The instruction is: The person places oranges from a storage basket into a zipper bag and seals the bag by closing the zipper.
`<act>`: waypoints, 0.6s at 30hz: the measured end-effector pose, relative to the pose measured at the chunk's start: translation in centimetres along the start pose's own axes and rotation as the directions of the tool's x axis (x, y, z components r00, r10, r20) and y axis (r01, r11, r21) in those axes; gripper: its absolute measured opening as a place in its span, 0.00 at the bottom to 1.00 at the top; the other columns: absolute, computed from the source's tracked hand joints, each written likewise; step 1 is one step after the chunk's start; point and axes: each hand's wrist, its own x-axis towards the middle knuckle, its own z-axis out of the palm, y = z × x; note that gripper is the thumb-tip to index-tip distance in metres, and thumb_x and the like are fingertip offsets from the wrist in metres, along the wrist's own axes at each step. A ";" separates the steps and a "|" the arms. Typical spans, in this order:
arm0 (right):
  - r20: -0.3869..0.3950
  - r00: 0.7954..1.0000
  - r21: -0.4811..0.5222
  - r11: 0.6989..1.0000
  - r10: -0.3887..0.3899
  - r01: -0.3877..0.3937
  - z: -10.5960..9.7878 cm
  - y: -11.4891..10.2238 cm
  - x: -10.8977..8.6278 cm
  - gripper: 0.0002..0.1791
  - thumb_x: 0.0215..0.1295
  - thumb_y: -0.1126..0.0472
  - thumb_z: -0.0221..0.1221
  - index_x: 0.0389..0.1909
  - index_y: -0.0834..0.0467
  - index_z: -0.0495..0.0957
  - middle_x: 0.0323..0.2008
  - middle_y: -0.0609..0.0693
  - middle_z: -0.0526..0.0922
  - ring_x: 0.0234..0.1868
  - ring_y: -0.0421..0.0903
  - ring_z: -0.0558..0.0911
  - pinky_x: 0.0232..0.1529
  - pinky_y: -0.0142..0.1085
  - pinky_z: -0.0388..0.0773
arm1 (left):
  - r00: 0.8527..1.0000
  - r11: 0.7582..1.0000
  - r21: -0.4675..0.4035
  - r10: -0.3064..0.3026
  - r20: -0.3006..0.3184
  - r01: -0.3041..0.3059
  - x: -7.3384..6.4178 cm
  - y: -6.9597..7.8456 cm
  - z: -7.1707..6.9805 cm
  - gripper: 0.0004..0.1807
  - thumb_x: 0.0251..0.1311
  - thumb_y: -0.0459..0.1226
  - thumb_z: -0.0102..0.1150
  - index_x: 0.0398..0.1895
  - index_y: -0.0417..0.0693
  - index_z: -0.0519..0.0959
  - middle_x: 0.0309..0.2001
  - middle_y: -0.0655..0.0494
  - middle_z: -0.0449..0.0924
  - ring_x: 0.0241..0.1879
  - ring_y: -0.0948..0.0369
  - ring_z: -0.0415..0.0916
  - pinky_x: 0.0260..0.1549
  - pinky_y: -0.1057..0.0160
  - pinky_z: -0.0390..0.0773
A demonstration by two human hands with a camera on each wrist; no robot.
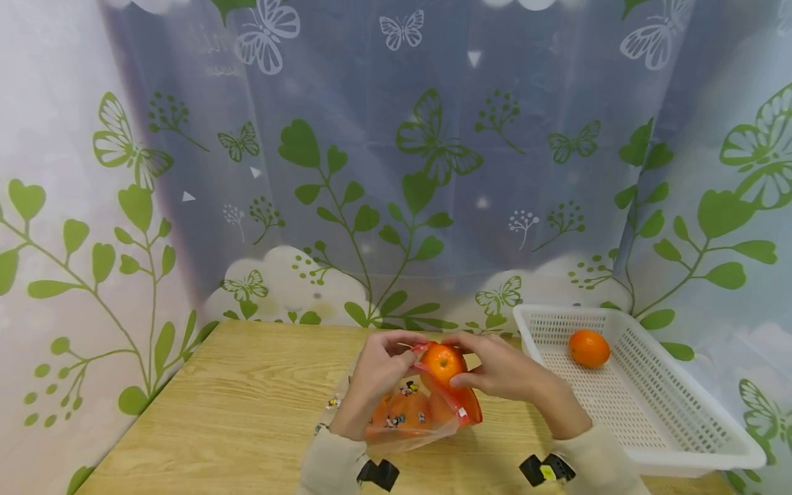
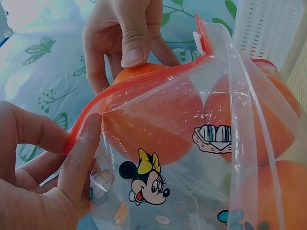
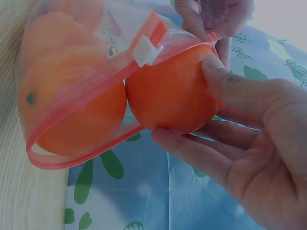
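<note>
A clear zip bag (image 2: 158,191) with a red zip edge and cartoon prints lies on the table, several oranges (image 3: 62,62) showing through its plastic. My left hand (image 1: 382,368) pinches the red edge of its mouth between thumb and fingers. At that mouth my right hand (image 1: 504,368) grips one orange (image 1: 443,364) with thumb and fingers, partly inside the bag. In the right wrist view this orange (image 3: 170,91) touches another one in the bag. A white slider (image 3: 146,50) sits on the zip edge.
A white perforated basket (image 1: 643,405) stands at the right of the wooden table (image 1: 235,392), with a single orange (image 1: 589,348) in it. Behind the table hangs a curtain (image 1: 383,206) printed with butterflies and leaves.
</note>
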 end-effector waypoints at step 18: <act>-0.087 0.995 -0.022 0.998 -0.053 0.051 0.8 0.0 0.7 0.24 0.61 0.62 0.72 0.56 0.64 0.79 0.53 0.59 0.87 0.51 0.58 0.89 0.45 0.40 0.90 | 0.999 0.999 -0.002 0.034 0.012 -0.034 -0.1 0.0 -0.2 0.11 0.70 0.31 0.60 0.50 0.37 0.86 0.46 0.37 0.87 0.35 0.57 0.88 0.41 0.59 0.90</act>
